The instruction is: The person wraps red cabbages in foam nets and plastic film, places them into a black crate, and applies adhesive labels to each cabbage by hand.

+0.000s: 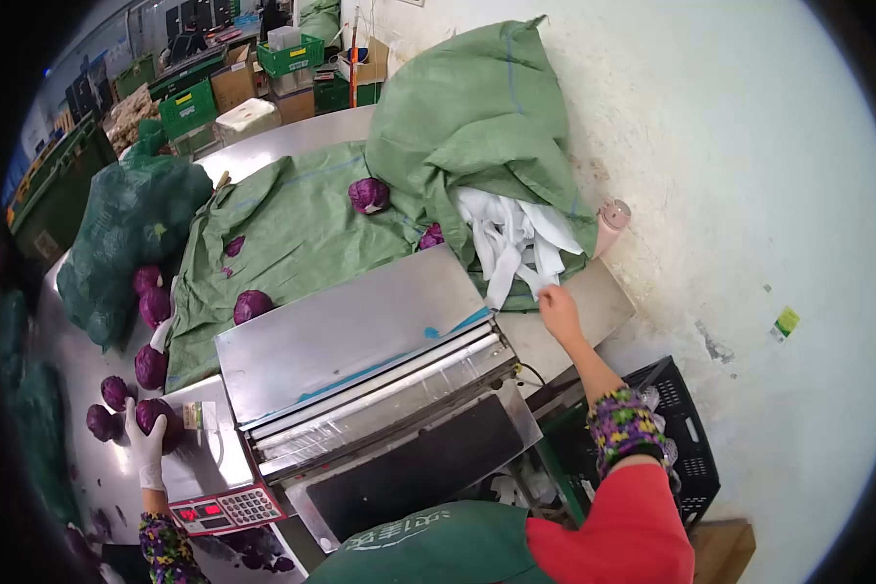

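Here, the left hand (146, 450), in a white glove, is at the left side of the scene, with its fingers spread apart and curved to grip the near side of a red cabbage (156, 420). This cabbage sits beside the digital price scale (226, 510), on the far side of its keypad; two smaller red cabbages (109, 409) lie just to its left. The right hand (558, 311), which is bare, is well apart on the right, at the near ends of the white foam strips (516, 238). These strips spill out from the green woven sack (477, 117), and the long side of the lowest ones points nearly towards this hand. Its fingers are kept close together, but I cannot tell if they pinch a strip. So the gripped cabbage is with the left hand, the strips are nearer to the right one, and the film wrapping machine (350, 331) stands between both hands.
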Demonstrator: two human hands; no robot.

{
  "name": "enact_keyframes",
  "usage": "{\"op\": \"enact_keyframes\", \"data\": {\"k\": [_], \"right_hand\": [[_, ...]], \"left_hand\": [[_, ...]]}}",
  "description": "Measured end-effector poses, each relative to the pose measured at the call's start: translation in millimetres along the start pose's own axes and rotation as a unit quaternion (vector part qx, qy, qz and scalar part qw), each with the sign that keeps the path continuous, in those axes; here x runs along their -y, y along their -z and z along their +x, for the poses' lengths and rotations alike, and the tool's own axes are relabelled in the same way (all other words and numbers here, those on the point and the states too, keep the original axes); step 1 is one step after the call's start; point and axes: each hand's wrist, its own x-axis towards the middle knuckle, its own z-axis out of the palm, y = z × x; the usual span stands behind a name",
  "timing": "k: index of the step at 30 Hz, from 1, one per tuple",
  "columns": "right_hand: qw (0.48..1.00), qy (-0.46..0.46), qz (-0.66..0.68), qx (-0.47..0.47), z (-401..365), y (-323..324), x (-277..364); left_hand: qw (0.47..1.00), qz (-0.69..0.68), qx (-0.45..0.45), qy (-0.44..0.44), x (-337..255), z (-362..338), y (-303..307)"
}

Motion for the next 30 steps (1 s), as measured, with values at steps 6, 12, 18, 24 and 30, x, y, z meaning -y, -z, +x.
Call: {"op": "enact_keyframes", "data": {"k": [6,12,18,24,30], "right_hand": [[0.909,0.372,-0.171,0.078,56,-58,16],[0.907,0.383,-0.128,0.118,95,-64,-2],[0.976,0.142,0.161,-0.032,82,70,95],[0.799,0.254,0.230,0.494,-49,80,268],[0.690,0.053,0.393,0.605,-89,54,317]], "left_hand": [[0.995,0.054,-0.077,-0.018,-90,-21,5],[0.979,0.097,-0.165,0.074,-82,-40,-3],[0.966,-0.103,-0.226,0.073,-209,-85,-26],[0.893,-0.434,0.118,-0.008,-397,-178,-116],[0.864,-0.501,-0.016,0.049,-385,-204,-122]]}}
